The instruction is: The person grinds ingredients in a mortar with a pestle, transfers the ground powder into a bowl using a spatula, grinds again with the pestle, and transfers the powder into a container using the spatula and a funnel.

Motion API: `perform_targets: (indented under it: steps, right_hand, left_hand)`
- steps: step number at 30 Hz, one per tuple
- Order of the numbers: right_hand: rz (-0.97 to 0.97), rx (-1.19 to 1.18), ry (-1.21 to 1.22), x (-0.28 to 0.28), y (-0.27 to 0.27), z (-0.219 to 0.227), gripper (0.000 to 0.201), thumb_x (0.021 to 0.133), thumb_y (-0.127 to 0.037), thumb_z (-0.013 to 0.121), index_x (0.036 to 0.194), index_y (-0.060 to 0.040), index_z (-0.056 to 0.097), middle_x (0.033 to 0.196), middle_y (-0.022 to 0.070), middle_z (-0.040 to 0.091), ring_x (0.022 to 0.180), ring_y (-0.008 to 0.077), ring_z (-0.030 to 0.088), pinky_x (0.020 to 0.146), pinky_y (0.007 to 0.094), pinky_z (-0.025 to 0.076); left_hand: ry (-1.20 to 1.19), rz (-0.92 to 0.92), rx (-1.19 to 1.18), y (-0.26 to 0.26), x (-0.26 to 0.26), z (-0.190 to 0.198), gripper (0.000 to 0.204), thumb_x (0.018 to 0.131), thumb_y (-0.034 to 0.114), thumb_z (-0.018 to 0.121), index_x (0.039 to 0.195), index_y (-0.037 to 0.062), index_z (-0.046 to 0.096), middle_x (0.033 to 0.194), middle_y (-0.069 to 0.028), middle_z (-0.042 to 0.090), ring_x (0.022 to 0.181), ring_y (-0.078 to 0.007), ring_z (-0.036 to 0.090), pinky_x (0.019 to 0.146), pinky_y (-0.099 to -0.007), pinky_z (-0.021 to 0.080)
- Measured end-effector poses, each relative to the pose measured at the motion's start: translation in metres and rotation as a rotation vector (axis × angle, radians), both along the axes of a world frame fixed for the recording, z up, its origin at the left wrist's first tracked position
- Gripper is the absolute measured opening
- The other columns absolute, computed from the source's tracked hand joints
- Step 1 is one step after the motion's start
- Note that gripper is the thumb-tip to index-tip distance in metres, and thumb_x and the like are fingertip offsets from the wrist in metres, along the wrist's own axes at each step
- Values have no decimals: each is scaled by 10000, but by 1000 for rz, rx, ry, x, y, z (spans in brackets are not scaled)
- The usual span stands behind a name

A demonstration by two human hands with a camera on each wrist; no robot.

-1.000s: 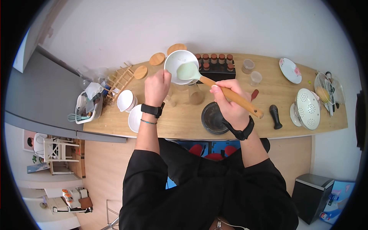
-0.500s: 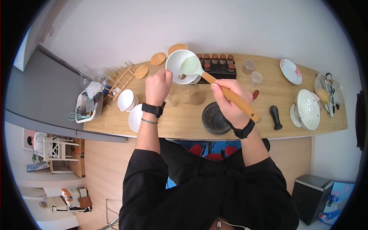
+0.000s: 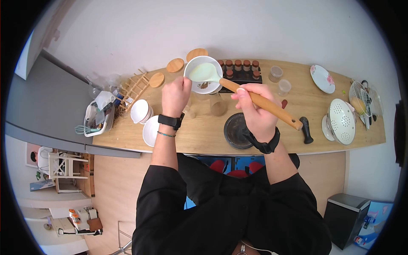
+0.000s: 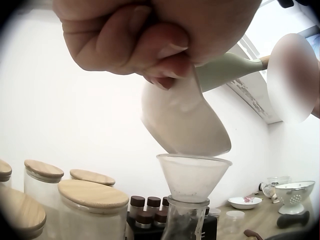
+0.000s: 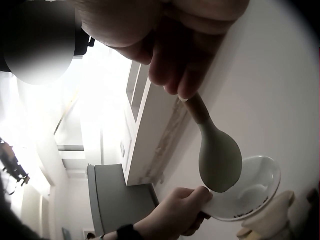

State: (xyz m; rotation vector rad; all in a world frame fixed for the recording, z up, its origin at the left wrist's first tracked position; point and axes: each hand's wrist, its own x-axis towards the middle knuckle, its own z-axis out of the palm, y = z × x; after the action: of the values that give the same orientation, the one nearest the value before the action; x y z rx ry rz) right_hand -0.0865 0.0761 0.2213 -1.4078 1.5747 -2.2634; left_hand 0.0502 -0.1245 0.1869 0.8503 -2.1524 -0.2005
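Observation:
My left hand (image 3: 175,97) grips the rim of a white bowl (image 3: 217,68), its thumb at the edge. Small brown bits (image 3: 204,85) lie inside, on the near side of the bowl. My right hand (image 3: 259,112) holds the wooden handle of a pale green spoon (image 3: 203,71), whose head overlaps the bowl's inside. In the left wrist view, the bowl is tilted, its lower lip close over a clear funnel (image 4: 194,176). That funnel stands in the neck of a glass bottle (image 4: 182,222) with dark contents.
Behind stands a black spice rack (image 3: 242,78) with brown-capped jars. Wooden-lidded jars (image 4: 92,195) stand to the left. A dark mortar (image 3: 236,131), black pestle (image 3: 305,129) and white colander (image 3: 341,121) are on the right half, with white bowls (image 3: 139,111) at left.
The spoon head has shifted within the bowl, ending farther back and left, while its handle end swung right. The brown bits show more than a second ago. My left hand has barely moved.

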Motion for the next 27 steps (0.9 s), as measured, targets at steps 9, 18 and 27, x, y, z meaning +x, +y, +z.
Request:
perform_targets:
  steps: [9,18,27]
  right_hand:
    - [-36,-43,37,0,-7,-8,107,901,-101,722,970,-36,672,742,27,691,587,55,597,530,209,462]
    - [-21,71,-8,-1,2,-10,106,905,-109,721,947,-34,660,748,26,684,596,62,595,543,215,468]
    - [-40,118,149,-3,-2,-5,86,924,-59,674,969,5,637,758,60,709,623,63,635,552,204,502]
  left_hand:
    - [14,-34,19,1,0,-1,332,926,181,584,647,0,594,579,-223,562,509,-391,577,469,-451,449]
    - [18,7,53,-3,1,-5,325,928,183,582,661,-1,599,574,-212,558,504,-390,564,469,-441,446]
    - [28,-10,-25,-3,-3,-5,320,924,173,594,650,8,593,567,-197,559,489,-362,558,465,-434,438]
